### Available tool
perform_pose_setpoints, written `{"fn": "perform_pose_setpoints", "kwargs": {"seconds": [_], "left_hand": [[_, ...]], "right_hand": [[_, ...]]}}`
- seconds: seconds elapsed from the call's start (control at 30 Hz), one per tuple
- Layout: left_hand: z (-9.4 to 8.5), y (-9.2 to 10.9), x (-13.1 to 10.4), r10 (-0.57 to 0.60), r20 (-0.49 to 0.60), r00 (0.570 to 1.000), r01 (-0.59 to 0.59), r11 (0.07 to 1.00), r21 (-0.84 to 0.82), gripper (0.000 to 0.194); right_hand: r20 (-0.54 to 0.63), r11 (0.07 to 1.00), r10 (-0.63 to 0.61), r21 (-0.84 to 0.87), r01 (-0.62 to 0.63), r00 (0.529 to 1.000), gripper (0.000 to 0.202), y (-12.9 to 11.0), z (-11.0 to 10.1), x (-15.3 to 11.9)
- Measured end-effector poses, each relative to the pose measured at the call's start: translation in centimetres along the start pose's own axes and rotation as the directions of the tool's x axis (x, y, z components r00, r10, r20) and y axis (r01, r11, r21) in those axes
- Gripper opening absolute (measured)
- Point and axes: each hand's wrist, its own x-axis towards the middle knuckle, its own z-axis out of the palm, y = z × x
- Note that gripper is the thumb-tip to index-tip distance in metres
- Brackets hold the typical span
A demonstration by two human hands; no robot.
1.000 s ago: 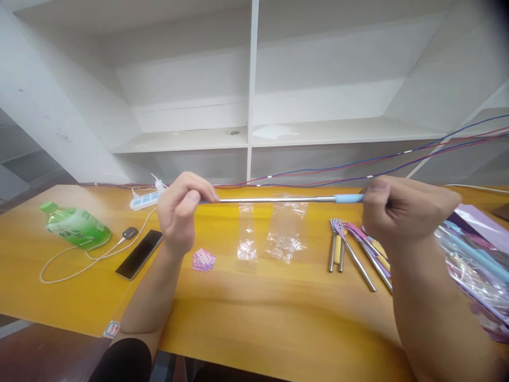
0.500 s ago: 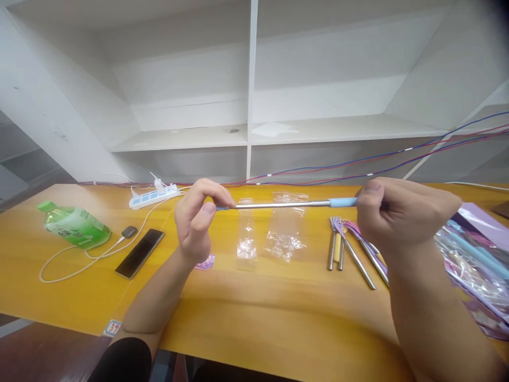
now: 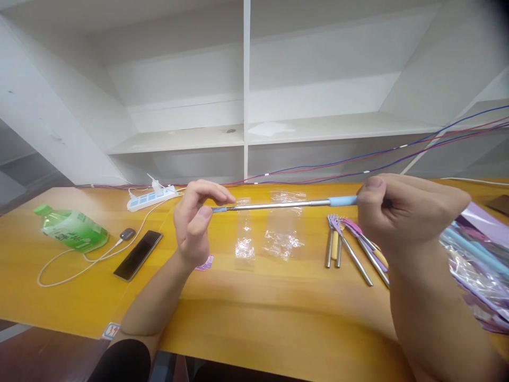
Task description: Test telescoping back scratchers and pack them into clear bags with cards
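A telescopic back scratcher (image 3: 274, 205) with a metal rod and light blue ends is held level above the table. My right hand (image 3: 405, 209) is closed in a fist around its blue handle. My left hand (image 3: 194, 223) is at the other end, thumb and fingers apart, with the blue tip beside the thumb; the scratching head is hidden behind that hand. Below the rod lie two clear plastic sleeves (image 3: 244, 246). Several more back scratchers (image 3: 356, 254), with metal rods and coloured heads, rest on the table left of my right wrist.
On the left are a green bottle (image 3: 75, 231), a phone (image 3: 138, 255), a white cable and a power strip (image 3: 153, 198). Plastic-wrapped items (image 3: 477, 265) lie at the right. A purple card (image 3: 204, 263) sits by my left wrist. White shelving (image 3: 246, 106) stands behind.
My left fingers have lifted and spread from the rod, showing more of the blue tip. The right hand keeps its grip. The view has shifted slightly.
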Motion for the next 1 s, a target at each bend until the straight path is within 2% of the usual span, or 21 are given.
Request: {"fn": "perform_pose_setpoints", "kwargs": {"seconds": [0.07, 0.13, 0.23, 0.27, 0.37, 0.47, 0.63, 0.8, 0.93, 1.0], "left_hand": [[0.5, -0.1, -0.4, -0.005, 0.009, 1.000, 0.005, 1.000, 0.004, 0.018], [1.4, -0.2, -1.2, 0.002, 0.071, 0.997, -0.003, 1.000, 0.019, 0.020], [3.2, 0.2, -2.9, 0.064, 0.194, 0.979, -0.091, 0.987, 0.134, 0.018], [3.7, 0.4, -3.3, 0.132, 0.171, 0.976, -0.160, 0.974, 0.160, 0.017], [4.4, 1.1, -4.0, 0.233, 0.198, 0.952, -0.263, 0.955, 0.139, 0.015], [4.2, 1.0, -3.9, 0.251, 0.225, 0.942, -0.282, 0.952, 0.117, 0.016], [3.9, -0.5, -3.7, 0.092, 0.150, 0.984, -0.100, 0.994, 0.050, 0.019], [3.7, -1.1, -3.9, 0.012, 0.138, 0.990, -0.007, 0.999, -0.035, 0.020], [3.6, -1.3, -3.8, -0.043, 0.148, 0.988, 0.056, 0.995, -0.080, 0.020], [3.6, -1.5, -3.6, -0.096, 0.177, 0.980, 0.116, 0.987, -0.110, 0.020]], "right_hand": [[0.026, 1.000, 0.016, 0.018, -0.016, 1.000, 0.039, -1.0, 0.2, -0.1], [0.082, 0.997, 0.029, 0.073, -0.035, 0.996, 0.039, -2.7, 0.8, -0.3], [0.148, 0.988, 0.024, 0.147, -0.046, 0.989, 0.038, -5.6, 2.1, -0.7], [0.162, 0.985, 0.030, 0.162, -0.057, 0.986, 0.039, -6.2, 2.4, -0.8], [0.193, 0.976, 0.027, 0.206, -0.067, 0.981, 0.040, -6.9, 2.7, -0.9], [0.175, 0.976, 0.015, 0.213, -0.053, 0.984, 0.038, -6.5, 2.2, -0.7], [0.174, 0.989, -0.017, 0.148, -0.009, 0.985, 0.038, -6.4, 1.6, -0.4], [0.207, 0.994, -0.035, 0.112, 0.011, 0.978, 0.037, -6.6, 1.4, -0.2], [0.322, 0.993, -0.095, 0.095, 0.067, 0.942, 0.034, -6.2, 1.1, -0.4], [0.392, 0.990, -0.140, 0.078, 0.118, 0.909, 0.042, -5.9, 1.2, -0.6]]}}
